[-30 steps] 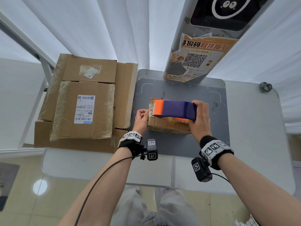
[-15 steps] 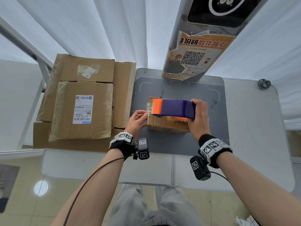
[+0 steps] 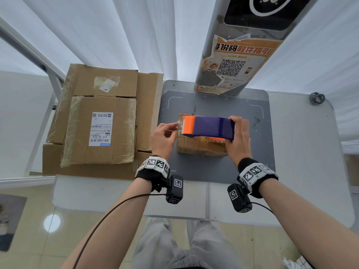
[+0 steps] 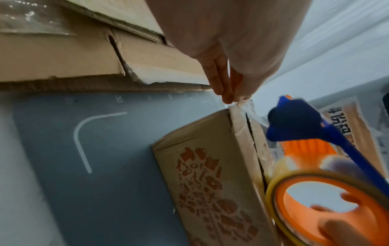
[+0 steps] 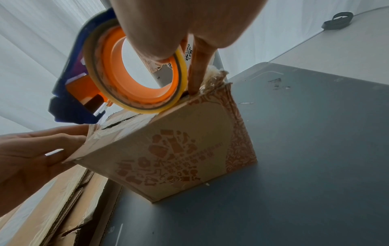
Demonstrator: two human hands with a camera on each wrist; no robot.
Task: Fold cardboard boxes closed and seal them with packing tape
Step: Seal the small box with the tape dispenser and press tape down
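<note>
Head view: the small box (image 3: 202, 146) sits mid-worktop on the grey mat (image 3: 213, 167), with the right hand (image 3: 238, 140) gripping the tape dispenser (image 3: 208, 126) on its top. The left hand (image 3: 163, 137) pinches the tape end (image 4: 244, 104) at the box's left edge. Sealing looks just begun; next, stick that end down and draw the dispenser rightward along the seam.

Torn orange poster (image 3: 235, 63) on the grey metal pillar (image 3: 250, 35) reads 取件指引, QR code underneath; grey mat (image 4: 118, 133) beside it shows "30".

Both bare forearms end in black wristbands (image 3: 250, 172) covered with white panels of black square codes. A black boxy camera (image 3: 174, 188) hangs under each wrist, trailing a thin black cable (image 3: 108, 208). Light grey trousers (image 3: 186, 247).
</note>
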